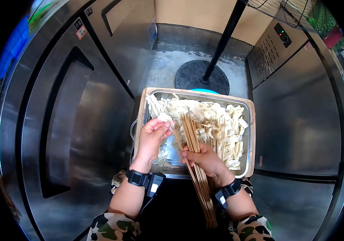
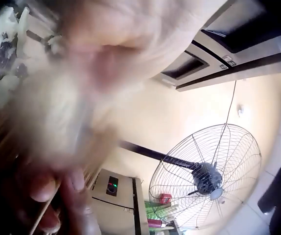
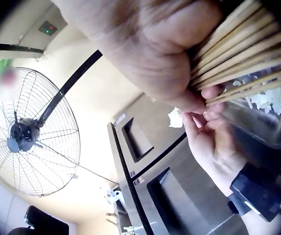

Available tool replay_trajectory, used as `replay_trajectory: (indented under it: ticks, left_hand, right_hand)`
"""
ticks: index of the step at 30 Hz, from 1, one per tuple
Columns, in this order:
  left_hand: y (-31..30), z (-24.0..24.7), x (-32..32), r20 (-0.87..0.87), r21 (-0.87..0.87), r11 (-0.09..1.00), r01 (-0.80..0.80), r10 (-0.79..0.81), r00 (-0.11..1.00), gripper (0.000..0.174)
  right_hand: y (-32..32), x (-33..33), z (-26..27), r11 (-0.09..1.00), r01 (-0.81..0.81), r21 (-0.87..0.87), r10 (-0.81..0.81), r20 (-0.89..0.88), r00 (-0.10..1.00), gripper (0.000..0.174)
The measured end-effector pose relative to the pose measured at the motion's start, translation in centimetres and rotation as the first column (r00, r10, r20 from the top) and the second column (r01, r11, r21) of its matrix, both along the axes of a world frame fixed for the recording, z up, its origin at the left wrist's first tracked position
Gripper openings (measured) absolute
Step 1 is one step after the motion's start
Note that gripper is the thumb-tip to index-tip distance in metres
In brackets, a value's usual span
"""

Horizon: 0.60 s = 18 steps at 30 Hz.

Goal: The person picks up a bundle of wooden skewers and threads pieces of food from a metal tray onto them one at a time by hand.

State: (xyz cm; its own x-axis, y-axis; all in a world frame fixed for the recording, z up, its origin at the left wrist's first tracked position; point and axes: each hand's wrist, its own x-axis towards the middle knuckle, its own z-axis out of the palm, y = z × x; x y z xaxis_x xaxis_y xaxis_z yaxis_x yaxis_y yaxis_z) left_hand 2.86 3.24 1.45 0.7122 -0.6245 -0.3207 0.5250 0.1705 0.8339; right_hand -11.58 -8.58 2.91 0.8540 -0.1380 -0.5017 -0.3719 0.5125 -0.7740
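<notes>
In the head view my left hand (image 1: 152, 138) pinches a pale, off-white food piece (image 1: 165, 117) between thumb and fingers. My right hand (image 1: 207, 160) grips a bundle of thin wooden skewers (image 1: 191, 134), their lower ends running down toward the lap. One skewer stands a little apart from the bundle, its upper end close to the held piece. Both hands are over a metal tray (image 1: 248, 120) heaped with pale food strips (image 1: 234, 150). The left wrist view shows the held piece only as a blur. In the right wrist view, the skewers (image 3: 248, 46) fan out beside the thumb.
The tray sits on a wooden board (image 1: 252, 154). Stainless steel cabinets stand close on both sides, one with a long recessed handle (image 1: 65, 120). Beyond the tray, a black pole (image 1: 224, 42) rises from a round base (image 1: 186, 74) on the floor, with a wire fan cage (image 2: 228, 161) above.
</notes>
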Motion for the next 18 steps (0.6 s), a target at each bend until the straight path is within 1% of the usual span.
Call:
replay_trajectory:
  ticks: [1,7,13,16,18]
  left_hand:
    - [-0.1,0.3,-0.1,0.01,-0.002,1.0,-0.007,0.007,1.0,0.002]
    - [0.0,0.6,-0.1,0.116,-0.01,1.0,-0.001,0.002,0.993,0.006]
    - [0.6,0.9,-0.2,0.054,0.06,0.994,0.095,-0.098,0.994,0.01]
    - [1.0,0.4,-0.6,0.041,0.046,0.988,0.147,-0.149,0.988,0.011]
    - [1.1,0.5,-1.1,0.046,0.046,0.988,0.148,-0.15,0.988,0.011]
  right_hand:
    - [0.0,0.0,-0.1,1.0,-0.004,-0.007,0.004,-0.001,1.0,0.01]
    - [0.0,0.1,-0.4,1.0,-0.016,-0.026,0.016,-0.027,1.0,0.009]
    - [0.0,0.3,-0.3,0.998,-0.032,-0.052,0.03,-0.042,0.999,0.009]
    - [0.1,0.3,-0.3,0.998,-0.025,-0.054,0.023,-0.041,0.999,0.009]
    - [0.1,0.3,-0.5,0.998,-0.021,-0.06,0.019,-0.035,0.999,0.008]
